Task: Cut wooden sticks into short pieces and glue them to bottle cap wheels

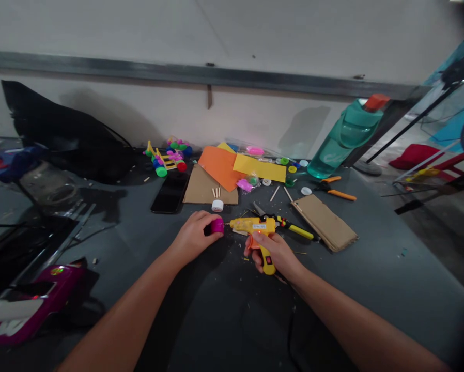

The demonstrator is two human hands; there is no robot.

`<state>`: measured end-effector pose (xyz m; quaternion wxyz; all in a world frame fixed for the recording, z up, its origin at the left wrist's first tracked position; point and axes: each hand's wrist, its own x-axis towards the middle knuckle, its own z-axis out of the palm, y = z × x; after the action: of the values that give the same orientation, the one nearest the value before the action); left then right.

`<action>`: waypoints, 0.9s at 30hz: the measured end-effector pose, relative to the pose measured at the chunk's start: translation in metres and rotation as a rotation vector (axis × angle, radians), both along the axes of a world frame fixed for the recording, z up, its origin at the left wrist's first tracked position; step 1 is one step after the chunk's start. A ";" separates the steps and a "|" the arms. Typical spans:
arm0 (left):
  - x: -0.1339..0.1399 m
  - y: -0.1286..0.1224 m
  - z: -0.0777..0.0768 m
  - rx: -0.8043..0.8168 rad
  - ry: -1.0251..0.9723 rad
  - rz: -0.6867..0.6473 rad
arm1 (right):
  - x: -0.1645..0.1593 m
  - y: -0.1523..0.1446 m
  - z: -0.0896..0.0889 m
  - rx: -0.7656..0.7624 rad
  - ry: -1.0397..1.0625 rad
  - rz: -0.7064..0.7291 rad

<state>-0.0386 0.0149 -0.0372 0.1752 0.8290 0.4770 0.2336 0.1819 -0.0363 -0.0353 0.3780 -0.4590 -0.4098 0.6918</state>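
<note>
Between the thumb and fingers of my left hand (196, 233) is a magenta bottle cap (217, 226). My right hand (275, 253) grips a yellow hot glue gun (257, 226) by its handle, fingers at the orange trigger. The gun's nozzle points left and reaches the cap's side; whether it touches, I cannot tell. Just behind the cap stands a white bottle cap (217, 206), with several short wooden sticks (216, 192) behind it on a piece of cardboard (195, 186). Pliers with yellow-black handles (299, 230) lie right behind the glue gun.
A black phone (170, 192), orange paper (220, 166) and yellow paper (261, 168) lie at the back. Further right are a teal bottle (340, 137), orange-handled pliers (338, 194) and stacked cardboard (327, 222). Small colourful toy pieces (168, 160) sit at back left, a magenta device (42, 299) at front left.
</note>
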 end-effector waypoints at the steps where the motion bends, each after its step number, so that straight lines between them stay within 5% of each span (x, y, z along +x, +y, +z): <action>1: 0.000 0.000 0.000 -0.004 -0.004 0.000 | 0.000 0.000 0.000 0.001 -0.005 0.000; 27: 0.000 0.000 0.001 -0.022 -0.018 -0.002 | -0.008 0.002 0.001 0.001 -0.203 -0.001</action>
<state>-0.0383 0.0152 -0.0362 0.1891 0.8253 0.4772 0.2357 0.1741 -0.0347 -0.0339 0.3349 -0.5268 -0.4462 0.6413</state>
